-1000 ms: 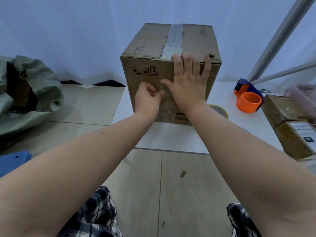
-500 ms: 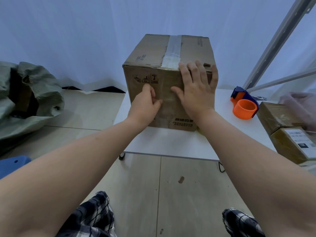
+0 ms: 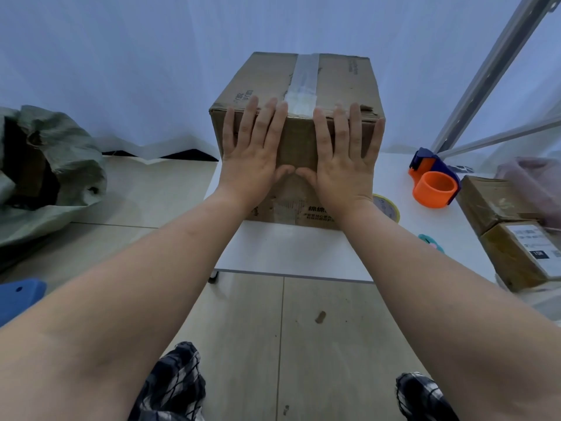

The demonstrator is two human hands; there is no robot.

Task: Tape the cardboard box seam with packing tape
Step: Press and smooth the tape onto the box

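Where the left hand [image 3: 253, 153] was pinching at the front face a sec ago, both hands now lie flat, fingers spread, right hand [image 3: 343, 159] beside it, thumbs nearly touching. Likely smoothing the tape [image 3: 304, 83] end down, so seam's abt done. Cardboard box [image 3: 340, 83] sits mid-table [image 3: 291, 250]; bare top in front, dispenser [image 3: 434, 183] w/ parcels crowding the right.
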